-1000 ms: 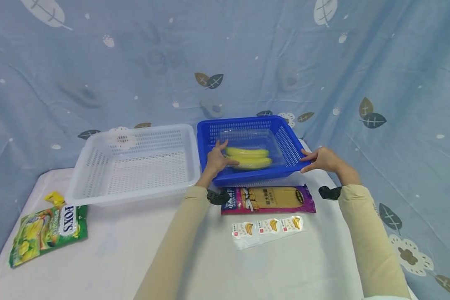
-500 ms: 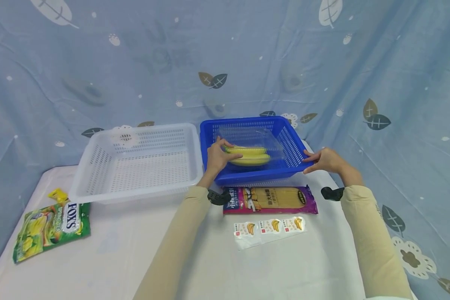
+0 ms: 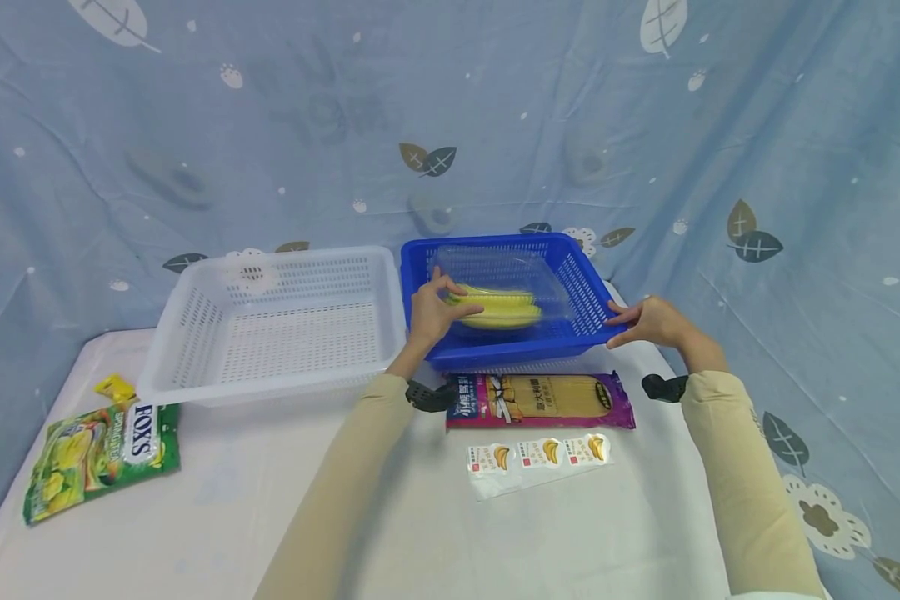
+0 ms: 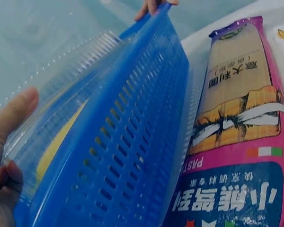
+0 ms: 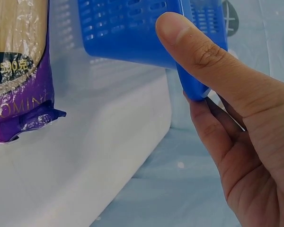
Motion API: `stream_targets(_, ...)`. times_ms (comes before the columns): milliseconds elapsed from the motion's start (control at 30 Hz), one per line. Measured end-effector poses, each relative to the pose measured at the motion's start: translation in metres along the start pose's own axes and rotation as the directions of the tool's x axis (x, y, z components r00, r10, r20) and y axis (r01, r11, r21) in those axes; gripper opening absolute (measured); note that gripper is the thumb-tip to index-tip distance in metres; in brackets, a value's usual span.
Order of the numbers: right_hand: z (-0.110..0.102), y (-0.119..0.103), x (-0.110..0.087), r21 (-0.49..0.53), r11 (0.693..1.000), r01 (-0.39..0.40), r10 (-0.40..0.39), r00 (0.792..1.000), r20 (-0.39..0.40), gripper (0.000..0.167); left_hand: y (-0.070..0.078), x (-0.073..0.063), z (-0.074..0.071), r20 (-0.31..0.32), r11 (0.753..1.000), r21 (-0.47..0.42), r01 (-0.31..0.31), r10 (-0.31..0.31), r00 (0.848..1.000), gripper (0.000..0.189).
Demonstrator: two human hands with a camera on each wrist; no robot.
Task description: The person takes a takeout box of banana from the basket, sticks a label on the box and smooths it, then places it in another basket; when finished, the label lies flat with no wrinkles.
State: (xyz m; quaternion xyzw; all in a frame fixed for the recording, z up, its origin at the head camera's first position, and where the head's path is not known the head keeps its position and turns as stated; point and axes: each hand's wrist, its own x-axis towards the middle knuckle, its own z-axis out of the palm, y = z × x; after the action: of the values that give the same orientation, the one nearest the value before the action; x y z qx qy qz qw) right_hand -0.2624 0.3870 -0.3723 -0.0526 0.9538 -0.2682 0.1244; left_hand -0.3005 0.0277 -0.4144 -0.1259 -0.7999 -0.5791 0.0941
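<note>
The bananas (image 3: 498, 312) lie in a clear plastic box (image 3: 495, 265) inside the blue basket (image 3: 517, 351), toward its left; their long axis runs left to right, roughly in line with the basket's long near rim; the left hand (image 3: 431, 310) is much the nearer, right at the left end of box and fruit, while the right hand (image 3: 652, 321) is off to the right, with the basket's right wall between it and the bananas; the left hand's thumb and fingers are bent around the box's left end and appear to pinch it; the right hand is clamped on the rim at the basket's near right corner. Against the frame from a second ago, the box's far edge stands higher against the basket's far wall, so the box looks raised or tilted; the left hand has gone slightly farther with it; the right hand's grip looks the same. The pasta packet (image 3: 551, 400) lies just near of the blue basket, the banana stickers (image 3: 540, 457) nearer again on the worktop (image 3: 270, 492); the white basket (image 3: 266, 390) stands just left.
</note>
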Motion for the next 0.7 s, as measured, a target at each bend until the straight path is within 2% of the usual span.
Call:
stream_targets(200,0.000,-0.001,-0.001,0.012,1.000,-0.002,0.002,1.000,0.005,0.046,0.000,-0.001,-0.005,0.019,1.000,-0.022,-0.020,0.021,1.000,0.035)
stream_targets(467,0.000,-0.004,-0.002,-0.009,1.000,0.004,-0.004,1.000,0.007,0.046,0.002,-0.002,-0.012,0.018,0.999,-0.044,-0.009,0.010,1.000,0.034)
stream_targets(700,0.000,-0.005,-0.002,-0.002,1.000,0.009,-0.009,1.000,0.009,0.045,0.007,0.000,-0.019,0.014,0.996,-0.088,-0.024,0.025,1.000,0.030)
